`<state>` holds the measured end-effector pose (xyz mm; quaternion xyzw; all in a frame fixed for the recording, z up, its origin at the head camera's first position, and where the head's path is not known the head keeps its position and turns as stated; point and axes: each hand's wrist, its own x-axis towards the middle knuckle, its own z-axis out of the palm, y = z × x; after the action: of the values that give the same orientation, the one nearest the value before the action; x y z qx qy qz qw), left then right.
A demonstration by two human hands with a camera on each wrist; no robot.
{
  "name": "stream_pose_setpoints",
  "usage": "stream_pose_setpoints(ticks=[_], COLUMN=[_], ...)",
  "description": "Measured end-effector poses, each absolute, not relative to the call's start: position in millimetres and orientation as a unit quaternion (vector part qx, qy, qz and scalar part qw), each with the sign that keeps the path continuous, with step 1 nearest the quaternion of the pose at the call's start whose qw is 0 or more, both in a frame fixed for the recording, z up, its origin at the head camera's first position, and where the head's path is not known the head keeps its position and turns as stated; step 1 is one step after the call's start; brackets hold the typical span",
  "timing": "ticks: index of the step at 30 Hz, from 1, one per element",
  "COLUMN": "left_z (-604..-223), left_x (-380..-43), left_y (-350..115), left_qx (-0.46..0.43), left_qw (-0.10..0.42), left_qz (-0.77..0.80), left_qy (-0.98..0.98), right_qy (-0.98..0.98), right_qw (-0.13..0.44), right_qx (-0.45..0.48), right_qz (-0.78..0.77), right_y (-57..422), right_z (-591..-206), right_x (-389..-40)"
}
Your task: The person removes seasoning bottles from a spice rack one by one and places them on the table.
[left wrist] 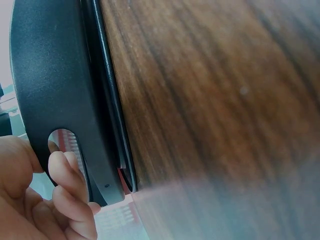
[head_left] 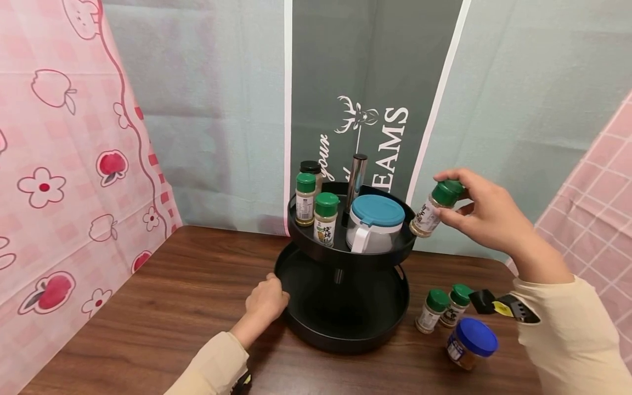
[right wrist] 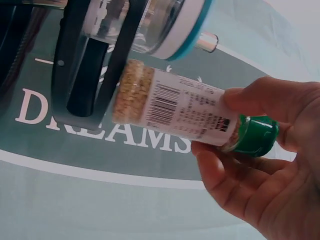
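Note:
My right hand (head_left: 486, 211) pinches a green-capped spice bottle (head_left: 428, 215), tilted, beside the right rim of the upper tier. In the right wrist view, pale granules fill the bottle (right wrist: 170, 107), and its base overlaps the tier's rim. At the lower left, my left hand (head_left: 266, 300) grips the lower tray (head_left: 340, 343) of the black two-tier rack by its side. The left wrist view has those fingers (left wrist: 67, 172) curled at the handle cutout. On the upper tier (head_left: 340, 257) stand two green-capped bottles (head_left: 326, 219), a black-lidded jar (head_left: 311, 169) and a clear pot with a blue lid (head_left: 377, 219).
Right of the rack, two more green-capped bottles (head_left: 432, 311) stand on the wooden table (head_left: 197, 329) near a blue-lidded jar (head_left: 471, 343). A metal post (head_left: 356, 184) rises from the rack's middle. Patterned cloths (head_left: 222, 109) hang behind and on both sides.

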<state>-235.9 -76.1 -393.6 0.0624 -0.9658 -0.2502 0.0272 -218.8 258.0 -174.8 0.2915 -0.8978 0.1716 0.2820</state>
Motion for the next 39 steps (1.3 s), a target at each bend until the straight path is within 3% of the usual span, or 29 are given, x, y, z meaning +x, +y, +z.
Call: stream_pose_setpoints(ticks=[16, 34, 39], left_z=[-395.7, -392.8, -392.1], left_x=[-235.3, -235.0, -234.0], left_y=[-76.8, -76.5, -77.1], left_qx=[0.058, 0.054, 0.054], left_qw=[0.025, 0.031, 0.022], left_qz=[-0.253, -0.256, -0.257], left_qy=[-0.965, -0.965, -0.965], right_qy=[-0.911, -0.918, -0.935], right_qw=[0.254, 0.205, 0.167], right_qx=[0.281, 0.316, 0.289], right_qz=[0.160, 0.125, 0.121], right_y=[275.0, 286.2, 287.5], right_z=[-178.1, -208.8, -213.4], right_x=[-204.6, -198.2, -193.8])
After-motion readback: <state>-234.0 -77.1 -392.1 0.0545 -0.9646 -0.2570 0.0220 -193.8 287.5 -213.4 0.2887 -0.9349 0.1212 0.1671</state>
